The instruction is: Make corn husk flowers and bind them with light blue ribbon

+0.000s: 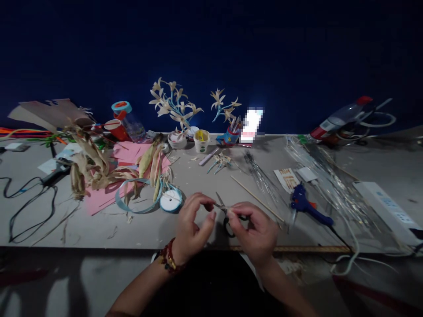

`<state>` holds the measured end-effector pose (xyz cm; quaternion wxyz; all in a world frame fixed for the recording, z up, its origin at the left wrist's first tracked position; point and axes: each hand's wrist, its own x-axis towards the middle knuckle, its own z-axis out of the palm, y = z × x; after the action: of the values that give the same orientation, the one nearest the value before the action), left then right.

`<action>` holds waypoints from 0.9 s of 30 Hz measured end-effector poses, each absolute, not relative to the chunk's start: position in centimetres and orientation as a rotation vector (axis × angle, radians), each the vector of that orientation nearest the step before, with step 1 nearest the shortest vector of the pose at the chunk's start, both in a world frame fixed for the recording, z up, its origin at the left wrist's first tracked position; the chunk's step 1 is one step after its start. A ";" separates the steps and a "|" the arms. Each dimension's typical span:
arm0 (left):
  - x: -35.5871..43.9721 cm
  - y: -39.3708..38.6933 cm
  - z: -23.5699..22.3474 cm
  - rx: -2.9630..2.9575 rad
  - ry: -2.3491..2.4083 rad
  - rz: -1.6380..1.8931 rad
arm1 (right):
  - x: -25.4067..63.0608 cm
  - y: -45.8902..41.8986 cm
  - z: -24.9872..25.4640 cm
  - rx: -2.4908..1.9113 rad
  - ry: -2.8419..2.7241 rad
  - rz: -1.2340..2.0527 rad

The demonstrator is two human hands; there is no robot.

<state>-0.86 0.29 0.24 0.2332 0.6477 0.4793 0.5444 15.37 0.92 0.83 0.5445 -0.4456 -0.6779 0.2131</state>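
In front of me, my right hand (254, 229) pinches a short, thin, pale strip (223, 207) between thumb and forefinger. The strip's exact kind is too small to make out. My left hand (194, 224), with a beaded bracelet at the wrist, curves in from the other side. Its thumb and forefinger are apart, and the fingertips come close to the strip's far end; whether they touch it is unclear. Black-handled scissors (228, 228) lie on the table beneath both hands, partly covered by the right one. A roll of light-blue ribbon (171, 200) is left of my left hand.
Dried corn husks (94, 165) lie over pink paper (95, 198) at left. Husk flowers (175, 103) stand at the back near a white cup (202, 141). Wires (264, 176), a thin stick (257, 198), a blue glue gun (307, 207) and a power strip (386, 211) are at right.
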 end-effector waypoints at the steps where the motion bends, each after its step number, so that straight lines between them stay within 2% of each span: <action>1: -0.6 0.3 0.5 1.801 1.272 1.472 | 15.3 0.9 0.8 -1.050 -1.614 0.520; 11: -0.7 0.9 -0.1 1.668 1.364 1.627 | 15.9 0.8 0.7 -1.056 -1.480 0.523; 18: -0.1 0.7 2.0 1.933 1.163 1.467 | 15.6 0.9 1.2 -1.022 -1.632 0.528; 27: -1.0 1.2 1.0 1.878 1.323 1.689 | 16.1 0.7 1.4 -1.027 -1.572 0.458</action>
<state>-1.05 1.25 0.99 0.1446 0.6517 0.4592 0.5861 16.10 0.68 1.44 0.5684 -0.4371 -0.6693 0.1949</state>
